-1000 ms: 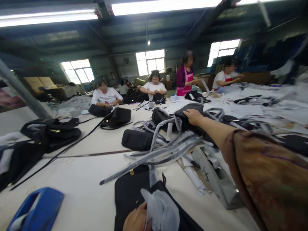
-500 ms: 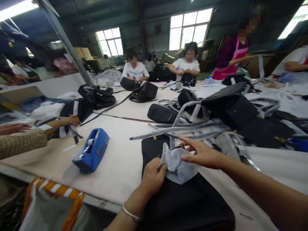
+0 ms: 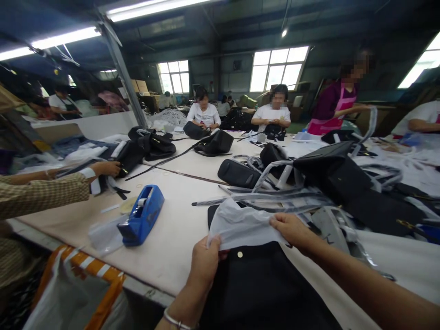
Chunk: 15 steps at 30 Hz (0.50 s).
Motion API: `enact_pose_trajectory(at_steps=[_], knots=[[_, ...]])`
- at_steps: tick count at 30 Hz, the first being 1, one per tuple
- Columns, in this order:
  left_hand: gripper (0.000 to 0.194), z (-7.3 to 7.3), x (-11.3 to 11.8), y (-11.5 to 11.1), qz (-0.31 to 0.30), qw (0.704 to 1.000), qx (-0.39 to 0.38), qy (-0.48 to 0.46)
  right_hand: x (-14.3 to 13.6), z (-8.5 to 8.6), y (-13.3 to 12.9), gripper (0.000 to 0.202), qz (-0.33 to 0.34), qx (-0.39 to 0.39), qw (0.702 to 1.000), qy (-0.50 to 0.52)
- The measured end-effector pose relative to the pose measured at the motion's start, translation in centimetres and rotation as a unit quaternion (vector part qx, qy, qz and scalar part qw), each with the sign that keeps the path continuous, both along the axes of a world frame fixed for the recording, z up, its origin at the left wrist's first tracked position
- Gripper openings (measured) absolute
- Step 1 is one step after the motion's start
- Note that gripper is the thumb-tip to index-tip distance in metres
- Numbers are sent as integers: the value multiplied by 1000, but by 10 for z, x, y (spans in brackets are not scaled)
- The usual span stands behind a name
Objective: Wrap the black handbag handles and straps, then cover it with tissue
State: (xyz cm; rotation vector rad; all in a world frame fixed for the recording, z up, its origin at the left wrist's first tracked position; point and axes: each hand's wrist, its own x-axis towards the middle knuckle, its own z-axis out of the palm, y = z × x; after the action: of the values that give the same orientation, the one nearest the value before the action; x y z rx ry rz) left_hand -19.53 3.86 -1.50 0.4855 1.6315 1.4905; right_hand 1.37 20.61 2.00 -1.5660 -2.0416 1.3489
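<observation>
A thin white sheet [image 3: 245, 225], like tissue or soft foam wrap, is stretched between my two hands across the upper part of a black bag [image 3: 261, 288]. My left hand [image 3: 204, 261] pinches its left edge between thumb and fingers. At the other end, my right hand [image 3: 292, 230] grips the right edge. Below the sheet the bag's dark front lies toward me, with a small round pale metal snap [image 3: 239, 254] showing. The sheet hides part of the bag's top.
A blue tape dispenser [image 3: 142, 215] stands to the left, a grey dispenser [image 3: 335, 233] to the right. Wrapped straps [image 3: 254, 197] and black bags [image 3: 333, 169] lie behind. A co-worker's checked sleeve [image 3: 51, 195] reaches in at left. An orange-edged sack [image 3: 79, 275] hangs below the table edge.
The crumpled white sheet has been spread out. My right hand, open before, has closed on its right edge. The co-worker's hand at left has moved onto a black bag.
</observation>
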Motion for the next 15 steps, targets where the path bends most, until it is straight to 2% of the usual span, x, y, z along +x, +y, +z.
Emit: enact_pose_trajectory(at_steps=[3, 6, 8, 10, 11, 13, 15], knots=[[35, 3, 0, -14, -22, 998, -64, 12, -3, 0, 6, 28, 45, 66, 994, -73], [35, 5, -1, -28, -56, 990, -111, 65, -6, 16, 6, 29, 119, 248, 950, -149], [38, 5, -2, -33, -70, 984, -130, 99, -10, 35, -6, 26, 147, 378, 906, -122], [39, 6, -2, -35, -83, 980, -136, 116, -19, 56, -29, 25, 193, 446, 874, -27], [39, 6, -3, -35, -92, 979, -134, 122, -26, 64, -42, 24, 241, 443, 863, 24], [40, 7, -3, -35, -112, 975, -126, 147, -42, 71, -64, 29, 391, 377, 837, 67], [41, 9, -3, -35, -129, 968, -126, 175, -58, 62, -71, 37, 487, 314, 815, 22]])
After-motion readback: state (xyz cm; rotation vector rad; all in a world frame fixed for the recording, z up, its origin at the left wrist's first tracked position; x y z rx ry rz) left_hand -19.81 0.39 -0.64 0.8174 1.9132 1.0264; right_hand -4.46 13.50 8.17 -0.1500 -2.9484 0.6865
